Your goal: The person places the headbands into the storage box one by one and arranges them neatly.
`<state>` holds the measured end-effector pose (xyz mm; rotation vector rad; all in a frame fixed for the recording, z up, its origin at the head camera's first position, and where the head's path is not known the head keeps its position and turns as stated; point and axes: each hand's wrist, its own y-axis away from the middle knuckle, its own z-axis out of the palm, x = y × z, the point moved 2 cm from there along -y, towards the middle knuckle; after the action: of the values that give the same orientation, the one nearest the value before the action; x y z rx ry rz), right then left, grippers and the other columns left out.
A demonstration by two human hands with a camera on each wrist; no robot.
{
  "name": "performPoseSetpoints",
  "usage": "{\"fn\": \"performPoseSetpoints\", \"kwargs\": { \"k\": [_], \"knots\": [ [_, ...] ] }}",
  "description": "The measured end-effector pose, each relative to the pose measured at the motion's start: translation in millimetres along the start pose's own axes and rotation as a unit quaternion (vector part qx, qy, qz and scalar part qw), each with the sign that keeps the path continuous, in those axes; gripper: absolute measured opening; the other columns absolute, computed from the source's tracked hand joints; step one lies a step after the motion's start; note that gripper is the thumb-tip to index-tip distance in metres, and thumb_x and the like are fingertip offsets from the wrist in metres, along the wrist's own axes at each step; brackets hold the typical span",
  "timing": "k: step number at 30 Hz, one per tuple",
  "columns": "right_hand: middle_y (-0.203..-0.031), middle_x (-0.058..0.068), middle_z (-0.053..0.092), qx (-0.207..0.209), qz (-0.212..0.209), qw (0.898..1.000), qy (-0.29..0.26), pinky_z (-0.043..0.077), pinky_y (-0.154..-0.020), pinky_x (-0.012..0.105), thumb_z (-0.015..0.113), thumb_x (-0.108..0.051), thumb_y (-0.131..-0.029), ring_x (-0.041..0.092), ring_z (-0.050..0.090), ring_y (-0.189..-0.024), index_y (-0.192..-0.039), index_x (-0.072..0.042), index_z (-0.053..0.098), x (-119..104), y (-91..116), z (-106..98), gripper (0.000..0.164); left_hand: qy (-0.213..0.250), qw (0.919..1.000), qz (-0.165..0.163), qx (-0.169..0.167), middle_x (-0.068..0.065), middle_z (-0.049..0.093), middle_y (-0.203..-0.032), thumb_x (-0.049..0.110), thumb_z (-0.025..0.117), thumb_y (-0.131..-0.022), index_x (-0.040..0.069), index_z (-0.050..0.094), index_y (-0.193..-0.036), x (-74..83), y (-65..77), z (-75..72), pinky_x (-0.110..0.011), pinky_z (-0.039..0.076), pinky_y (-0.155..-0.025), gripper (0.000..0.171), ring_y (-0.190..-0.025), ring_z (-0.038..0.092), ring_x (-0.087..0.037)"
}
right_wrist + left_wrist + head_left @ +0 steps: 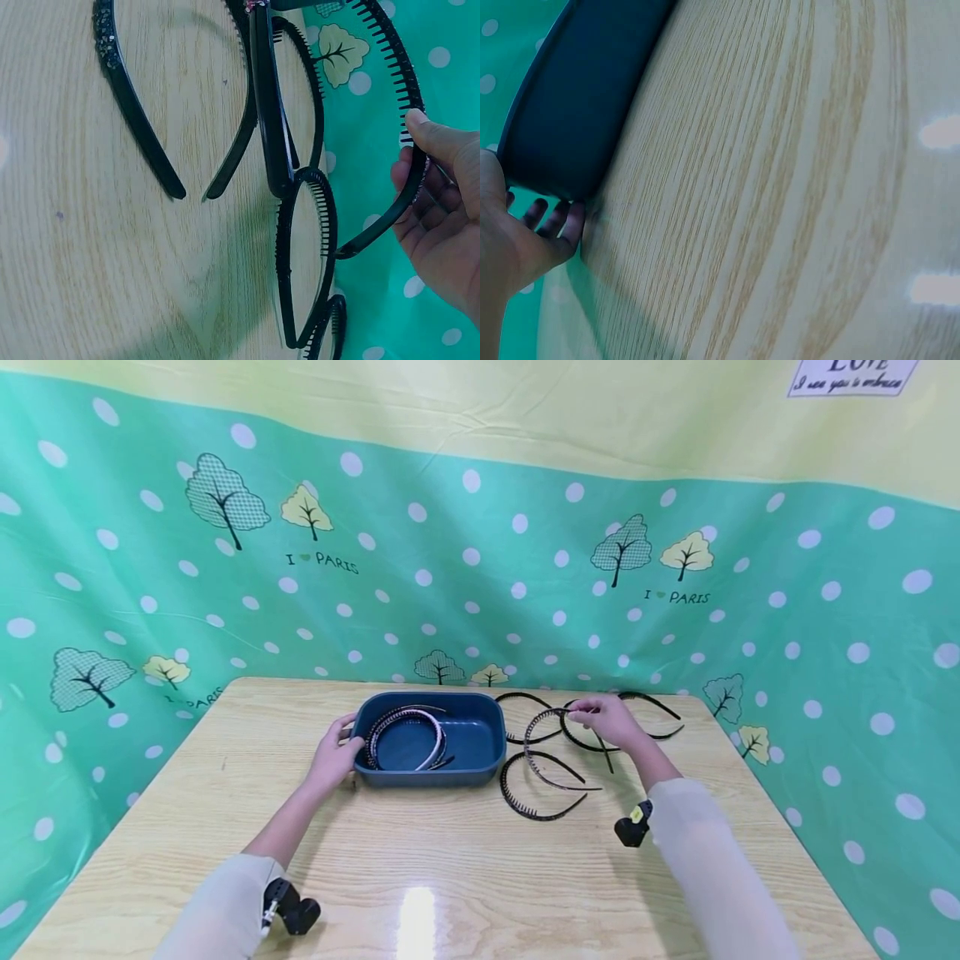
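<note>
A dark blue plastic bin [431, 779] sits toward the back of the table. My left hand [334, 757] grips its left end, thumb by the rim and fingers against the outside wall in the left wrist view. Inside the bin lie several headbands, a pale lilac one [438, 737] on top. My right hand [602, 718] pinches a black toothed headband [411, 82] with sparkly trim between thumb and fingers, raised over the others. Below it, a dark headband [508, 797] lies nearest me on the table. Further black headbands [525, 696] lie behind, partly overlapping.
The wood-grain table [480, 860] reaches back to a green dotted curtain [480, 585] printed with trees. Small black cameras [292, 906] are strapped at both wrists. Glare from a light [416, 918] shows on the front of the table.
</note>
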<state>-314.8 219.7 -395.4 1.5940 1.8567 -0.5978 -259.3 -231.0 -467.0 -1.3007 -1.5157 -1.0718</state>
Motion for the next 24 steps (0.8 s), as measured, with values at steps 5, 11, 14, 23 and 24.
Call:
{"fn": "performPoseSetpoints", "kwargs": {
  "k": [5,11,14,23,24],
  "knots": [
    [-0.109,0.014,0.063,-0.005,0.0,1.0,-0.007,0.047,-0.074,0.032,0.06,-0.026,-0.091,0.027,0.059,-0.093,-0.116,-0.007,0.064,-4.3,-0.6,1.6,0.032,-0.002,1.0,0.0,-0.001,-0.025,0.038,-0.138,0.012,0.039,-0.095,0.013,0.025,-0.148,0.0,0.2,-0.4,-0.026,0.054,-0.071,0.054,-0.116,0.049,-0.038],
    [-0.113,0.015,0.063,-0.014,0.004,1.0,-0.019,0.048,-0.077,0.034,0.06,-0.027,-0.09,0.033,0.059,-0.098,-0.118,-0.006,0.063,-8.0,-2.6,2.9,0.035,0.002,1.0,-0.001,0.0,-0.025,0.038,-0.138,0.011,0.039,-0.096,0.012,0.025,-0.147,1.1,0.3,0.0,-0.027,0.054,-0.073,0.054,-0.118,0.048,-0.038],
    [-0.113,0.015,0.063,-0.016,0.003,1.0,-0.024,0.048,-0.078,0.034,0.06,-0.025,-0.091,0.035,0.059,-0.1,-0.118,-0.005,0.062,-9.0,-4.0,4.6,0.034,0.003,1.0,-0.002,0.001,-0.025,0.038,-0.138,0.01,0.039,-0.095,0.012,0.025,-0.147,1.6,0.6,0.0,-0.028,0.054,-0.073,0.054,-0.118,0.048,-0.038],
    [-0.109,0.014,0.064,-0.013,0.002,1.0,-0.023,0.047,-0.074,0.031,0.061,-0.028,-0.09,0.025,0.059,-0.093,-0.116,-0.007,0.064,-16.1,-7.3,9.5,0.034,0.004,1.0,-0.002,0.003,-0.025,0.039,-0.138,0.01,0.04,-0.095,0.013,0.027,-0.147,1.8,-0.1,-0.3,-0.026,0.054,-0.071,0.054,-0.115,0.049,-0.038],
    [-0.109,0.014,0.063,-0.013,0.002,1.0,-0.025,0.047,-0.074,0.031,0.061,-0.028,-0.09,0.025,0.058,-0.093,-0.117,-0.006,0.064,-17.2,-7.7,10.4,0.035,0.003,1.0,-0.002,0.003,-0.025,0.039,-0.138,0.01,0.04,-0.095,0.013,0.027,-0.147,1.8,-0.1,-0.4,-0.026,0.054,-0.071,0.054,-0.115,0.049,-0.038]
  ]
}}
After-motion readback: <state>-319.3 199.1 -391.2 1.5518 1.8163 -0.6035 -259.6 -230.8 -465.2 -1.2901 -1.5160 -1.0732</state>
